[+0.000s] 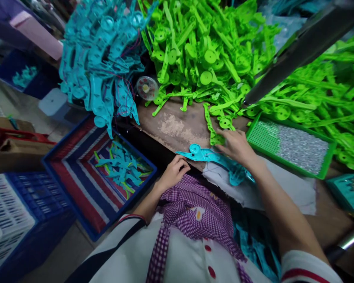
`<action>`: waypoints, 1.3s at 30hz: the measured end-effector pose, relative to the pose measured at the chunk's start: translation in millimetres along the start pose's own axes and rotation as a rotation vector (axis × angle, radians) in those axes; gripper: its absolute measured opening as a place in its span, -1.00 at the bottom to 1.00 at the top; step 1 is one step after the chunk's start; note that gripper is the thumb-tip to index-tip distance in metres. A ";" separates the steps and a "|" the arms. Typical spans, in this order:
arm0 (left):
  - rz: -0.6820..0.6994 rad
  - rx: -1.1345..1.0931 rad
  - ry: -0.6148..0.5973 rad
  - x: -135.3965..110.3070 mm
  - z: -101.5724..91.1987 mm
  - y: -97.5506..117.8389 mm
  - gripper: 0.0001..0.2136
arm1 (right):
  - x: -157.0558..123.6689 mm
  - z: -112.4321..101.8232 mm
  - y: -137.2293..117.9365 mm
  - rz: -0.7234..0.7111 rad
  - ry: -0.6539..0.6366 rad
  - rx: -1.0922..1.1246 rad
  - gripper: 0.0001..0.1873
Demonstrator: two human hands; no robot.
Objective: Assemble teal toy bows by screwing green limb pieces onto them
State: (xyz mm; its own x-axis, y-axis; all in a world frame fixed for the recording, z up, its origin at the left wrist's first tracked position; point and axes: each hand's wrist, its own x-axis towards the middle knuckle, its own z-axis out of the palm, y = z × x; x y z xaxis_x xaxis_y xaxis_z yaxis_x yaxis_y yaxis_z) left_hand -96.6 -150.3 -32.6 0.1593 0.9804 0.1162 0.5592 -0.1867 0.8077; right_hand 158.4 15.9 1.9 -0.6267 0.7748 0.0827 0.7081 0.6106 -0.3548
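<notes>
A turquoise plastic part (208, 155), long and narrow with a round disc near one end, lies along the front of the bench. My left hand (174, 171) is by its left tip with the fingers curled in; what they hold, if anything, I cannot make out. My right hand (236, 145) reaches over the turquoise part, its fingers closed at the lower end of a bright green plastic part (210, 127). Another turquoise piece (237, 173) lies partly under my right forearm, beside a white cloth (268, 177).
Green parts (206, 51) are heaped at the back, turquoise ones (97, 59) at back left. A dark tool shaft (283, 59) slants down from upper right. A green tray (321, 173) of small metal pieces stands right; a striped-lined blue crate (76, 173) stands left.
</notes>
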 end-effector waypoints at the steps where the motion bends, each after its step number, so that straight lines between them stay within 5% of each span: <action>1: 0.021 -0.003 -0.011 0.2 0.6 -2.3 -0.88 | 2.6 -0.4 -10.4 -0.007 0.024 0.063 -0.50; 7: 0.065 0.031 -0.112 -13.2 -1.1 -12.0 -0.88 | 9.4 15.7 -52.1 -0.076 -0.108 0.261 -0.48; 31: 0.047 0.006 0.037 3.7 3.0 -13.1 -0.91 | 20.1 33.1 -56.0 -0.057 -0.179 0.121 -0.53; 39: 0.101 -0.004 0.060 7.0 -5.8 -8.1 -0.92 | -19.7 17.1 -83.4 0.058 0.013 0.244 -0.54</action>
State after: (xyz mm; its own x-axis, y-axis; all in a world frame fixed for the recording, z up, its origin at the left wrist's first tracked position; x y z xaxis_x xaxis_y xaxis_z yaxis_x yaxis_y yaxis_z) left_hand -104.8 -141.6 -34.9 0.1652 0.9587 0.2314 0.5399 -0.2843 0.7923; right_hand 106.1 -53.0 13.9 -0.5821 0.8104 0.0667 0.6425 0.5087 -0.5731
